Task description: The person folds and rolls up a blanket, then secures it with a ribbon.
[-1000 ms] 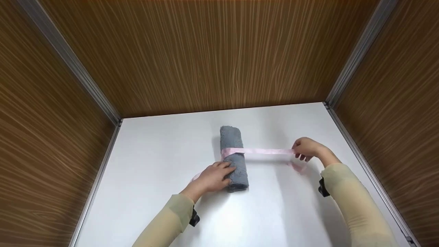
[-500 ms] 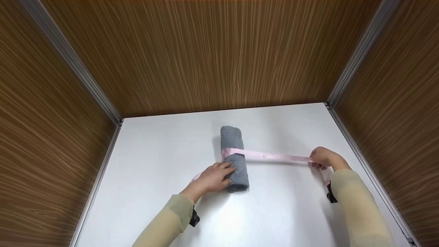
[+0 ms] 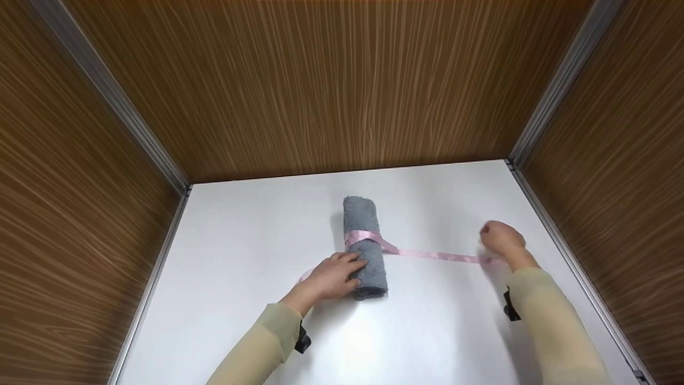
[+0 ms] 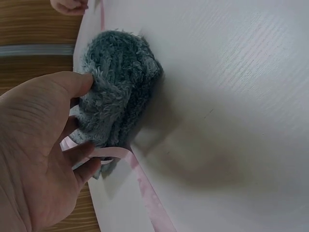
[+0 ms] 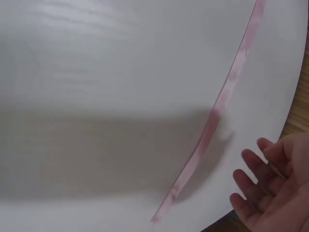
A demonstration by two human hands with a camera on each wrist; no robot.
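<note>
1. In the middle of the frame lies a rolled grey cloth [image 3: 371,262], standing lengthwise from top to bottom with a slight lean; its pile is fluffy, its outline fuzzy, and its lower end looks dark.
2. Around the roll's middle goes a glossy pink ribbon [image 3: 435,256]. It folds over just beside the roll's right side, then runs to the right; the right wrist view shows its end at the lower centre. Another bit shows left of the roll.
3. At the roll's lower left, the left hand [image 3: 331,275] rests on the cloth, fingers spread, thumb touching it.
4. At the right of the frame, the right hand [image 3: 502,238] is near the ribbon's far end but apart from it, its fingers loosely bent and holding nothing.
5. Beneath is a white tabletop [image 3: 256,224], stretching well out on both sides of the roll. Metal rails edge it at left [image 3: 150,283] and right; the right hand is nearer its rail than the roll is to either.
6. Across the top, a brown wood-grain back panel [image 3: 342,91] closes the far edge, well apart from the hands.
</note>
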